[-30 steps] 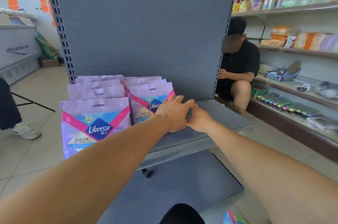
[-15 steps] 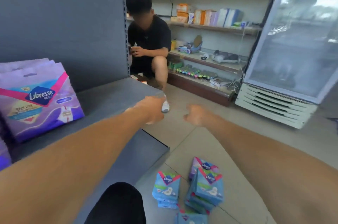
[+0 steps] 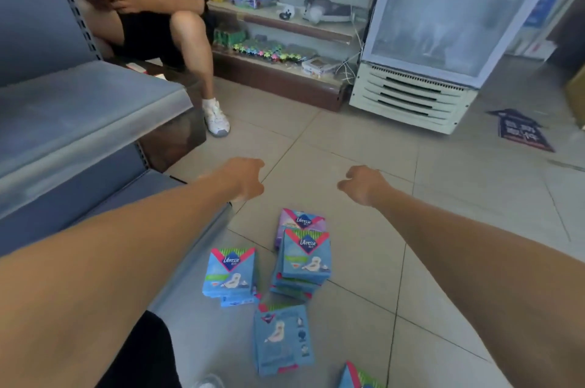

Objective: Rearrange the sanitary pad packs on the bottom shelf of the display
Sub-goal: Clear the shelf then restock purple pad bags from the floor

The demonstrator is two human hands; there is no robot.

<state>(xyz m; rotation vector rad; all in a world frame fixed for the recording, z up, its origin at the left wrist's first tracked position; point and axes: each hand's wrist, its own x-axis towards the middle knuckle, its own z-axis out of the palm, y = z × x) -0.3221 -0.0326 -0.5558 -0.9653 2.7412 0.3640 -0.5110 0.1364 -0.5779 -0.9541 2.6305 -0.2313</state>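
Note:
Several blue Libresse sanitary pad packs lie on the tiled floor: one pack point(image 3: 231, 273) at the left, a stack point(image 3: 305, 261) beside it with a purple pack point(image 3: 299, 221) behind, and a pack lying flat point(image 3: 283, 340) nearer me. My left hand point(image 3: 245, 178) and my right hand point(image 3: 364, 183) hover above the packs, both empty with fingers loosely curled and apart. The grey display's shelf point(image 3: 79, 115) is at the left, with the bottom shelf point(image 3: 158, 194) under my left arm.
A person in black point(image 3: 164, 20) sits behind the display, one white shoe point(image 3: 216, 117) on the floor. A glass-door fridge point(image 3: 443, 33) stands at the right. Low wall shelves point(image 3: 285, 71) hold small goods. A dark sign point(image 3: 519, 131) lies on the floor.
My view has swung right and down, from the purple packs on the shelf to the floor. Both hands left the shelf and now hang over the blue packs.

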